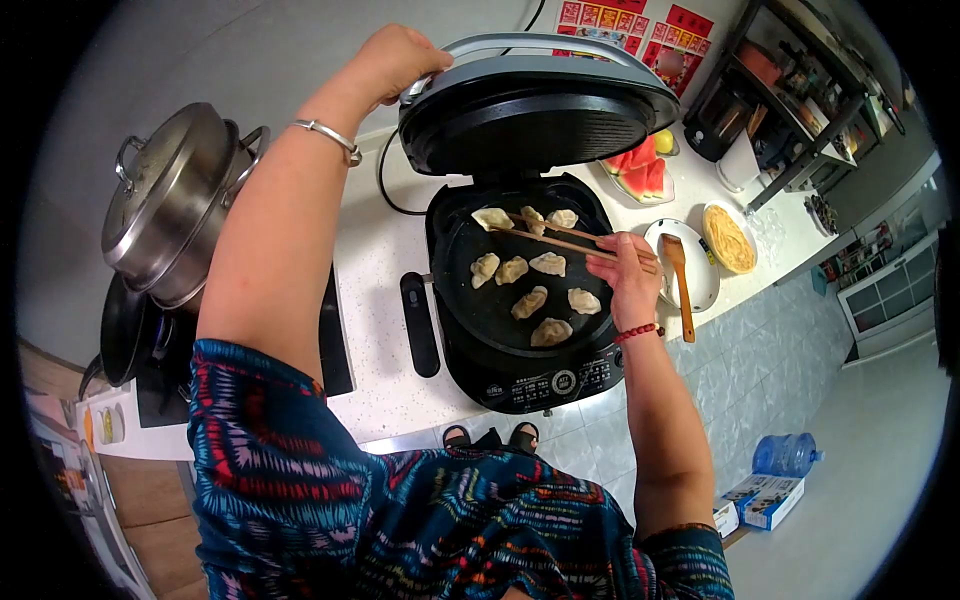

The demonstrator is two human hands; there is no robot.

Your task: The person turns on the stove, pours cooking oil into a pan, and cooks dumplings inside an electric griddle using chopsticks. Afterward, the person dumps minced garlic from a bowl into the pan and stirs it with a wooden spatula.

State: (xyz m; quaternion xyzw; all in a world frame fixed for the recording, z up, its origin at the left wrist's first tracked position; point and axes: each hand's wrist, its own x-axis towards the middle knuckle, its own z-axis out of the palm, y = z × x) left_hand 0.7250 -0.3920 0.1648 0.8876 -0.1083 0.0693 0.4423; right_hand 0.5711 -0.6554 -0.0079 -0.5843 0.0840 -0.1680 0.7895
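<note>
My left hand (402,62) is closed on the handle of the raised lid (530,125) of a black electric griddle (455,365). Wooden chopsticks (565,240) are held in my right hand (634,280), to the right of the cooking plate. Their tips reach across the upper part of the plate, by a dumpling (492,219) at the upper left; whether they grip it I cannot tell. Several more dumplings (548,263) lie apart from one another on the dark plate.
Right of the griddle are a white plate (706,290) with a wooden spatula (679,280), a plate of yellow food (729,240), cut watermelon (645,180) and a black shelf (790,100). A steel steamer pot (180,200) stands on the left.
</note>
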